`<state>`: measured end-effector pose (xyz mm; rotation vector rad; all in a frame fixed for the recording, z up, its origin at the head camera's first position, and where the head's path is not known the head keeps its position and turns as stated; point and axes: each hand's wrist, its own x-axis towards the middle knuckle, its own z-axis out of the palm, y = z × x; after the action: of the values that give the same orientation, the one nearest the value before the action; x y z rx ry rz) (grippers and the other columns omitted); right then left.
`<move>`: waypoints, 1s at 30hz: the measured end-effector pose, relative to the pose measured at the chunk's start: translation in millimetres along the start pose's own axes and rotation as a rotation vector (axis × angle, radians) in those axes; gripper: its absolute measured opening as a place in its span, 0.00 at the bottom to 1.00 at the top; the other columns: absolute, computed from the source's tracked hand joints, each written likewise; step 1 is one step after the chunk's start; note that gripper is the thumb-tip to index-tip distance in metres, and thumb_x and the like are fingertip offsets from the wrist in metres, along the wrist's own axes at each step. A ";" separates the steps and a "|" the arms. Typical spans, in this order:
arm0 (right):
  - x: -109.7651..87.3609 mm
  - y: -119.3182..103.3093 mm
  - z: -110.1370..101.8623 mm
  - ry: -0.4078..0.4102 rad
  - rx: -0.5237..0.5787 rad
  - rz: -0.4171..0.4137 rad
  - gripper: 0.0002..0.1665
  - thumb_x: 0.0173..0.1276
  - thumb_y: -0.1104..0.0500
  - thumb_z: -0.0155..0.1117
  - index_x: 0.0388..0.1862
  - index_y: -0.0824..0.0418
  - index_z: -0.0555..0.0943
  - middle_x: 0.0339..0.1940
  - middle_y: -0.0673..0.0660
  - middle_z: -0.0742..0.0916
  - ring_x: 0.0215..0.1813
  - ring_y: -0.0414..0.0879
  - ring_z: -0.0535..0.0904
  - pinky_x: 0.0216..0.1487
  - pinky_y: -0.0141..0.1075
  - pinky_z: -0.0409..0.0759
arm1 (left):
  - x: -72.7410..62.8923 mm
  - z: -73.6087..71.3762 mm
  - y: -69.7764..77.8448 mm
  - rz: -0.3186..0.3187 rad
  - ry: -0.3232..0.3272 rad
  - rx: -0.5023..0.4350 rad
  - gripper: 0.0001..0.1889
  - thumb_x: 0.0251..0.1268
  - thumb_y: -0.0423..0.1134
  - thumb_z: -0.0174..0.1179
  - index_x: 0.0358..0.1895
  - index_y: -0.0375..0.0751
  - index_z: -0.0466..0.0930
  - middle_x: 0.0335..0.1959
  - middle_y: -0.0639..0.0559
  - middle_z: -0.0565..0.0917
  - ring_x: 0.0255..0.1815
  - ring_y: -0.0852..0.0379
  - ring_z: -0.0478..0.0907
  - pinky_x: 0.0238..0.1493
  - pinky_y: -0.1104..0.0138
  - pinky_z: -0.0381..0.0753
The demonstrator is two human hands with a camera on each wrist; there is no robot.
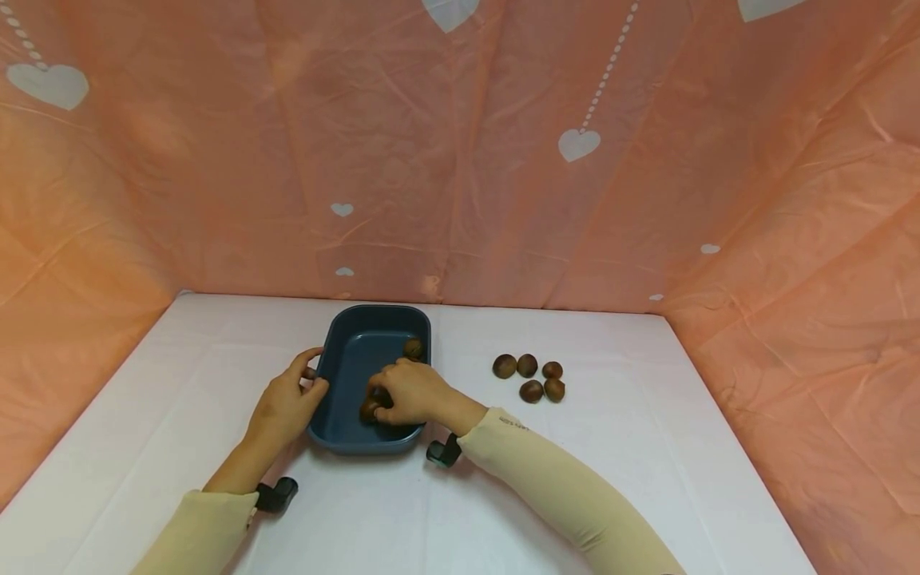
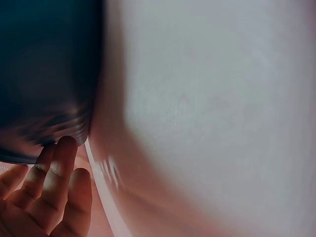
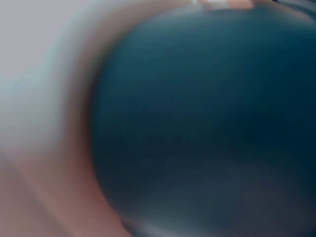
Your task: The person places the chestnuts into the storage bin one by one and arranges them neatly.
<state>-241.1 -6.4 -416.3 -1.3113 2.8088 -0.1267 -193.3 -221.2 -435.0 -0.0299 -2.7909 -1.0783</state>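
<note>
A dark blue rectangular dish stands on the white table. My left hand is at its left side; in the left wrist view, fairly straight fingers touch the dish's outer wall. My right hand reaches over the right rim into the dish, fingers bent down round a dark chestnut that they partly hide. Beside it in the dish lies another chestnut. A further chestnut rests near the far right corner. The right wrist view holds mostly the dish's outer wall, without the hand.
To the right of the dish, several loose chestnuts lie in a small group on the white tablecloth. A peach-coloured curtain with white hearts hangs behind the table and along both sides. Each wrist carries a small black camera.
</note>
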 end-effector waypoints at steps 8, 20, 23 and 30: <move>-0.3 0.1 0.1 -0.004 -0.014 -0.001 0.17 0.61 0.44 0.64 0.47 0.46 0.84 0.42 0.46 0.85 0.45 0.43 0.77 0.42 0.34 0.75 | -0.9 -0.6 1.0 -0.004 -0.011 -0.004 0.26 0.67 0.39 0.51 0.69 0.42 0.64 0.46 0.41 0.81 0.40 0.49 0.80 0.38 0.60 0.75; -3.4 -0.1 -4.8 0.021 -0.013 -0.035 0.15 0.59 0.45 0.65 0.45 0.45 0.84 0.41 0.46 0.84 0.44 0.43 0.76 0.41 0.33 0.75 | -0.5 -2.2 1.8 -0.004 -0.015 -0.007 0.26 0.67 0.40 0.50 0.69 0.42 0.64 0.46 0.40 0.81 0.40 0.49 0.80 0.39 0.60 0.75; -8.2 2.7 -9.9 0.063 0.030 -0.062 0.15 0.59 0.46 0.65 0.46 0.45 0.84 0.42 0.46 0.84 0.44 0.43 0.77 0.41 0.33 0.74 | -0.4 -2.3 1.3 -0.002 -0.016 -0.009 0.27 0.67 0.40 0.50 0.69 0.42 0.63 0.47 0.40 0.81 0.40 0.49 0.81 0.38 0.60 0.75; -28.0 17.1 -24.4 0.153 0.220 -0.097 0.18 0.59 0.52 0.64 0.49 0.50 0.84 0.40 0.50 0.84 0.40 0.43 0.78 0.38 0.32 0.73 | -0.2 -1.3 -0.1 -0.013 -0.019 -0.008 0.27 0.67 0.40 0.49 0.69 0.43 0.63 0.47 0.40 0.81 0.41 0.49 0.80 0.39 0.60 0.75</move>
<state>-237.9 27.5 -393.5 -1.4392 2.7508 -0.5439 -192.9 -222.1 -434.1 -0.0235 -2.8078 -1.0978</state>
